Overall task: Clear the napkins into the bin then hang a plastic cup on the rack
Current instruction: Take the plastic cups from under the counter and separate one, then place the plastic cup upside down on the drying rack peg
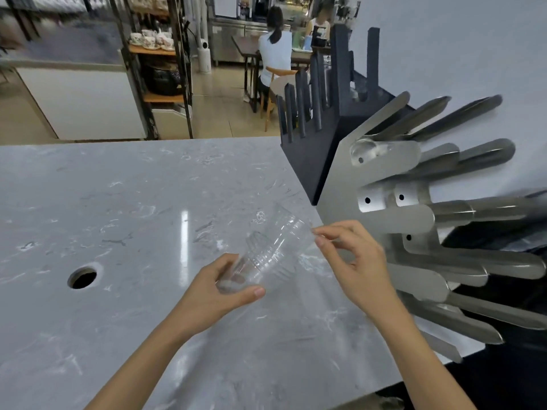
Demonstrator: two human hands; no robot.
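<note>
A clear plastic cup is held tilted above the grey marble counter, its mouth pointing up and to the right. My left hand grips the cup around its base. My right hand pinches the cup's rim with thumb and forefinger. The metal rack, with several long steel pegs fanning out to the right, stands just right of my right hand. A round hole in the counter lies to the left. No napkins are in sight.
A dark blue stand with upright pegs sits behind the metal rack at the counter's far corner. Beyond the counter are shelves with crockery and two people seated at a table. The counter's right edge drops to a dark floor.
</note>
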